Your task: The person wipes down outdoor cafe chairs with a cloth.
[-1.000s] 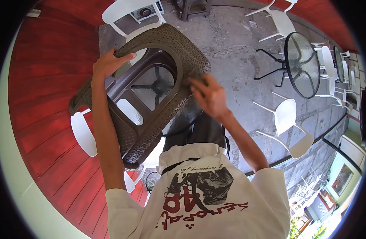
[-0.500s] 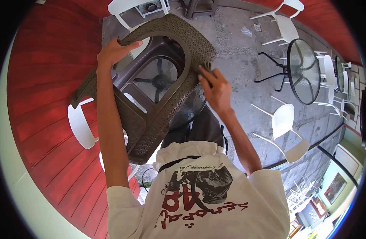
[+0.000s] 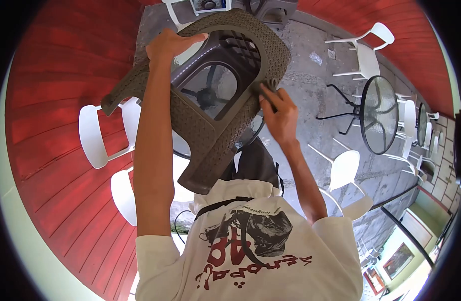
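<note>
A brown plastic stool (image 3: 276,52) with a woven-pattern surface is tilted in front of me, with a large opening in the side facing me. My left hand (image 3: 171,46) is closed around its rim at the upper left, thumb stretched along the inner edge. My right hand (image 3: 279,114) grips a dark cloth (image 3: 266,90) and presses it against the stool's right side. Part of the cloth is hidden under my fingers. Through the stool's opening and beside it shows a round glass table with a dark frame.
White chairs stand at left (image 3: 92,138) and at right (image 3: 345,170). A round glass table (image 3: 380,114) with black legs stands at right. Another brown stool (image 3: 278,12) is at the far edge. A red plank wall (image 3: 65,125) runs along the left.
The stool has tilted, so its near legs and outer side now show more. My right hand stays at its right side with the cloth. The surroundings have shifted in view.
</note>
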`<action>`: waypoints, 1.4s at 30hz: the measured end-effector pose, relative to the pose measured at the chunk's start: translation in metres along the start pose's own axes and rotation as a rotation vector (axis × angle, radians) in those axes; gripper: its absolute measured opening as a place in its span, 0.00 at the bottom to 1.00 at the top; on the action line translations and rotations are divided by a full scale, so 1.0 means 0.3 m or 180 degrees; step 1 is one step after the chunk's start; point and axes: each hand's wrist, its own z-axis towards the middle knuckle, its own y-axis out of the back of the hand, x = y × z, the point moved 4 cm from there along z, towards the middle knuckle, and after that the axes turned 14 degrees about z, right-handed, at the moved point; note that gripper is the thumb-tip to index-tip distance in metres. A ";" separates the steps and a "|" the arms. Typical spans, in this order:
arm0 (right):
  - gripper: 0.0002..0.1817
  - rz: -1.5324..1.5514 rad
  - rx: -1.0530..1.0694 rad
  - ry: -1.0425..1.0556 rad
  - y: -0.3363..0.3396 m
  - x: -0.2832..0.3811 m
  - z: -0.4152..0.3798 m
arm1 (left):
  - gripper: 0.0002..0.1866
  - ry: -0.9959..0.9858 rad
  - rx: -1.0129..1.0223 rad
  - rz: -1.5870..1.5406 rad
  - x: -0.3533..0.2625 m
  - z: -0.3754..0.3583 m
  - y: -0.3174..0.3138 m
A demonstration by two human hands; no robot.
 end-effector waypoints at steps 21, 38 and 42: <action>0.24 0.0459 0.1023 0.0538 -0.155 0.318 -0.349 | 0.57 0.0265 -0.0316 0.0011 0.003 0.024 -0.031; 0.22 0.2453 0.2273 -0.0810 -0.150 0.431 -0.542 | 0.62 0.0170 -0.0141 -0.0190 -0.010 -0.008 -0.002; 0.22 0.1824 0.1683 -0.0509 -0.087 0.396 -0.490 | 0.62 0.0196 -0.0377 -0.0095 -0.015 0.006 0.000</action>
